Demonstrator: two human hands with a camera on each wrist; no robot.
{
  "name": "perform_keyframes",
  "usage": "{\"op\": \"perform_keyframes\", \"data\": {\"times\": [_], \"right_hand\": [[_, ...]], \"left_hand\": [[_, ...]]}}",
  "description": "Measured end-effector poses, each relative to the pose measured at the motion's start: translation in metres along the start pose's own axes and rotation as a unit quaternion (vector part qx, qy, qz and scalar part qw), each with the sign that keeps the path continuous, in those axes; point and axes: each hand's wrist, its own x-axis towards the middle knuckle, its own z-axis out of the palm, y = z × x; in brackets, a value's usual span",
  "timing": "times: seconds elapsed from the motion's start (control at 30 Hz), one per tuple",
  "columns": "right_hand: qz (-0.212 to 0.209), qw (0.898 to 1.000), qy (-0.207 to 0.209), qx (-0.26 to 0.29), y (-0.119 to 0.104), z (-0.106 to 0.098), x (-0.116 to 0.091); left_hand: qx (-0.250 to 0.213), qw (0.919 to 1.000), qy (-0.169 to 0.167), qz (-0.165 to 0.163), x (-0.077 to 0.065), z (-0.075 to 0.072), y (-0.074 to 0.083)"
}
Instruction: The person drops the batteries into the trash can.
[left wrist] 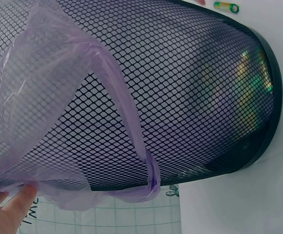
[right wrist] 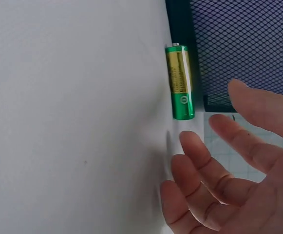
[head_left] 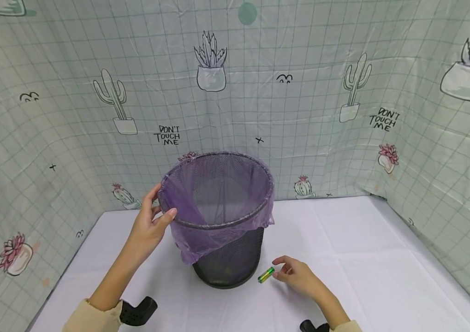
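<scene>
A black mesh wastebasket (head_left: 235, 258) stands tilted on the white table, lined with a thin purple bag (head_left: 201, 240) folded over its rim. My left hand (head_left: 151, 221) grips the rim at the left, thumb on the near side and fingers outside. Through the mesh in the left wrist view, blurred green and gold shapes (left wrist: 248, 92) show near the bottom. A green and gold battery (head_left: 266, 275) lies on the table just right of the basket's base. Beside it is my right hand (head_left: 297, 276), fingers loosely bent and apart from the battery in the right wrist view.
White cloth (head_left: 342, 258) covers the table. Behind and on both sides hangs a grid-patterned curtain (head_left: 235, 110) printed with cacti, close behind the basket. Black wrist devices (head_left: 138, 311) sit at the sleeves.
</scene>
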Motion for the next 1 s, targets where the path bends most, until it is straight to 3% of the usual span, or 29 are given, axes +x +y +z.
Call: {"op": "perform_keyframes", "data": {"times": [0.33, 0.53, 1.0], "right_hand": [[-0.039, 0.998, -0.035, -0.041, 0.0076, 0.0017, 0.0031], [-0.04, 0.997, -0.03, -0.058, 0.0073, 0.0039, 0.006], [0.003, 0.998, -0.003, -0.058, 0.0031, 0.0072, 0.0054]], "left_hand": [[0.005, 1.0, 0.0, -0.003, 0.0002, 0.0, -0.0009], [-0.001, 1.0, 0.0, 0.001, 0.0, 0.0001, -0.0001], [-0.001, 1.0, 0.0, 0.003, 0.0, 0.0005, 0.0004]]}}
